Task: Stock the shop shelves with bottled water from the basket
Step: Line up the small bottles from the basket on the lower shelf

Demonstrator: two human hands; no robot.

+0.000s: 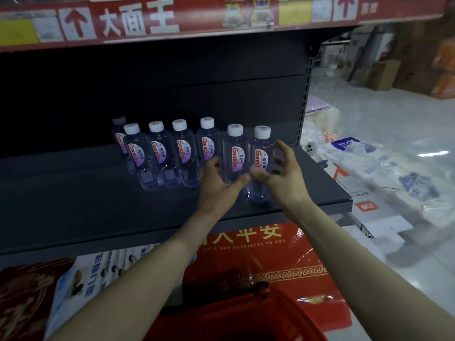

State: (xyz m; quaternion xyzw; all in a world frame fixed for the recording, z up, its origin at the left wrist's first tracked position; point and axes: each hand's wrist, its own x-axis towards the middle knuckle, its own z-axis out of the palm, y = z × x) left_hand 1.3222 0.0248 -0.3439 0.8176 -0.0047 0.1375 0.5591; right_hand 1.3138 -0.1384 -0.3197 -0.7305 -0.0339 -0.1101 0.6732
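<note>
Grey-black metal shelf (73, 193), one tier, dark back panel. Red banner (147, 20) with white characters ran along the tier above the shelf. Red basket (246, 318) sat below the shelf's front edge; its contents could not be made out. Clear-wrapped packs (394, 173) lay on the floor off the shelf's right end. Row of bottles (181, 151), white-capped with red-lettered labels, stood upright on the shelf toward its right half, with one dimmer bottle behind the row's left end. Two more stood side by side nearer the shelf's front edge: left bottle (235, 153) and right bottle (261, 158). Left hand (216, 185) was cupped loosely about the left bottle, thumb across its front; whether it gripped could not be told. Right hand (283, 178) was wide, fingers spread and blurred beside the right bottle.
</note>
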